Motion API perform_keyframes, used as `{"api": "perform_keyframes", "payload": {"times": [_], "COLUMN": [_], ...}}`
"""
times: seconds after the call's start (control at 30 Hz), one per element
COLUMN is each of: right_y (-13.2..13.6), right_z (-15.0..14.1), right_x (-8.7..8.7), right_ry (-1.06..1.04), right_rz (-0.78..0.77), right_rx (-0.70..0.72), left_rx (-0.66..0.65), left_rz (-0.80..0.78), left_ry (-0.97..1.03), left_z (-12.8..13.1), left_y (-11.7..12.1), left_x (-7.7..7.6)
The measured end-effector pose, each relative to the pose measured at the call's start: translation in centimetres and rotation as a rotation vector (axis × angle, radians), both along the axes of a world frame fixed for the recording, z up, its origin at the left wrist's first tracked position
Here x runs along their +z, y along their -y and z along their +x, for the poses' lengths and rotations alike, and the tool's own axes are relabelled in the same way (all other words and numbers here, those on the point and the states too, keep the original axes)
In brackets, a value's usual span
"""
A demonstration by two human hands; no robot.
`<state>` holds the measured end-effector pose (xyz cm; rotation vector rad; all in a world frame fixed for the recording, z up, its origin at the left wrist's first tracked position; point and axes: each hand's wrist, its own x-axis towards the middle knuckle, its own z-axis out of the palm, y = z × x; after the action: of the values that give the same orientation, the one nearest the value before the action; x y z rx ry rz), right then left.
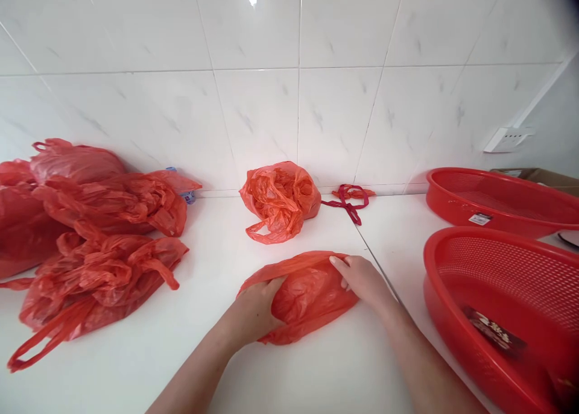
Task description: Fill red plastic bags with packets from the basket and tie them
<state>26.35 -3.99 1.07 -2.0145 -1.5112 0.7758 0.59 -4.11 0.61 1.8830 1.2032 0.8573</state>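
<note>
A red plastic bag (312, 287) lies on the white tabletop in front of me with its mouth spread wide. My left hand (257, 311) reaches into the left side of that mouth, thumb and fingers apart, and some fingertips are hidden by the bag. At the right side, my right hand (362, 280) pinches the bag's rim between thumb and fingers. Just beyond sits a second, crumpled red plastic bag (283, 200), touched by neither hand.
Several filled red plastic bags (104, 269) are heaped at the left, a blue-labelled item (189, 197) behind them. Dark red straps (350, 206) lie near the tiled wall (257, 119). Two red plastic baskets (432, 275) stand at the right; the nearer holds a dark printed packet (493, 329).
</note>
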Motion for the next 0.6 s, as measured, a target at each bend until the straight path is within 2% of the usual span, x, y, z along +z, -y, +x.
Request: {"api": "perform_keyframes", "payload": {"times": [0.1,0.13,0.23,0.33,0.43,0.53,0.6], "right_y": [0.3,0.4,0.9,1.4,2.0,2.1,1.8], "right_z": [-0.3,-0.4,-0.7,-1.6,-3.1,-4.4,-4.7], "right_x": [0.3,0.4,0.8,1.1,1.2,0.8,0.2], "right_ry": [0.304,0.364,0.482,0.56,0.516,0.339,0.235], "right_rz": [0.098,0.124,0.191,0.264,0.391,0.483,0.46], "right_rx": [-0.041,-0.043,-0.054,-0.053,-0.005,0.172,0.302], "left_rx": [-0.099,-0.091,-0.078,-0.142,-0.314,-0.482,-0.522], "left_rz": [0.006,0.038,0.202,0.362,0.4,0.39,0.4], "left_ry": [-0.145,-0.171,-0.255,-0.302,-0.305,-0.302,-0.297], "left_z": [-0.1,-0.2,-0.2,0.3,1.3,2.4,3.0], "left_y": [-0.4,-0.5,-0.7,-0.2,0.8,1.7,2.1], "left_x": [0.0,0.1,0.5,1.1,1.6,1.7,1.4]}}
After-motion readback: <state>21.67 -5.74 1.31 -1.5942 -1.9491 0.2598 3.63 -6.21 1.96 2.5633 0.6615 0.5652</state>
